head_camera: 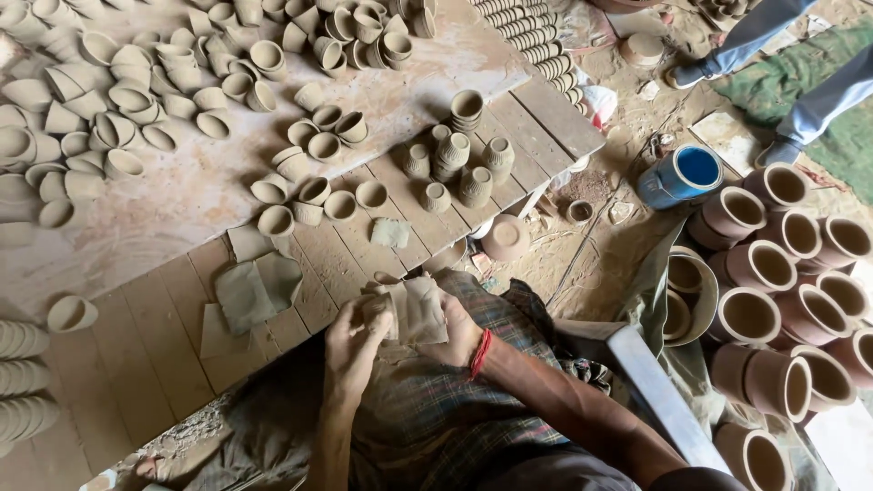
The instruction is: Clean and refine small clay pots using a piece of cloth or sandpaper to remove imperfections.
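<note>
Both hands are up over the lap, just off the near edge of the wooden table [164, 318]. The right hand [459, 336] has its grip closed around a small clay cup wrapped in a damp grey cloth [418, 309], and the left hand [355, 341] pinches the cup's side with its fingertips, so that grip is narrow and on the piece too. Looks to me like the wiping or smoothing step. 3 more cloth scraps [255, 291] lie on the table right in front. Unfired little cups [309, 191] sit farther back on it. Big terracotta pots [773, 273] are stacked off the table's right end, near a blue can [682, 175].
</note>
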